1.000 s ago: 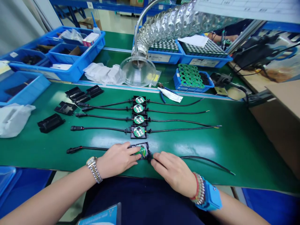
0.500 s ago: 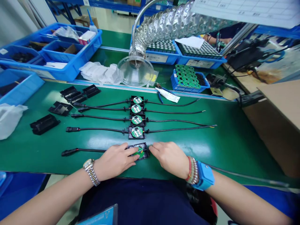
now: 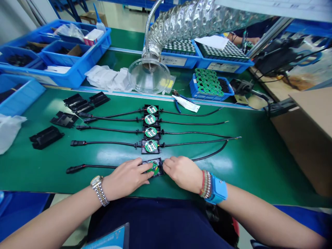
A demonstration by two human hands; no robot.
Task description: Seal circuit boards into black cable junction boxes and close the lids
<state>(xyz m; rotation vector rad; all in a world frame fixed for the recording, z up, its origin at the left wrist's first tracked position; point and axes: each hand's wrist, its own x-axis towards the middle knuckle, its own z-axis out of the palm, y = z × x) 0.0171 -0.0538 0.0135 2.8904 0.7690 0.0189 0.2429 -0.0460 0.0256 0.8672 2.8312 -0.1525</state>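
My left hand (image 3: 127, 176) rests its fingertips on a round green circuit board (image 3: 155, 168), holding it in a small black plastic housing (image 3: 160, 170). A black cable with a connector (image 3: 75, 169) runs out to the left from under this hand. At the housing's right end, my right hand (image 3: 181, 173) is closed in a pinch on a black cable (image 3: 211, 154), which comes out behind the hand and curves up to the right. The pinched part is hidden by the fingers. Just beyond, several housings with boards (image 3: 150, 146) stand in a column, cables out both sides.
Loose black housing shells (image 3: 46, 137) lie at the left. A clear fume hood (image 3: 149, 76) on a foil duct hangs over the table's back. Pliers (image 3: 177, 103) lie under a white tube (image 3: 186, 103). Blue bins (image 3: 75, 74) and a cardboard box (image 3: 298, 145) flank the green table.
The cable's free end has swung from the lower right, beside my forearm, to the upper right near the other cable ends. My right hand has shifted slightly left; my left hand stays on the board.
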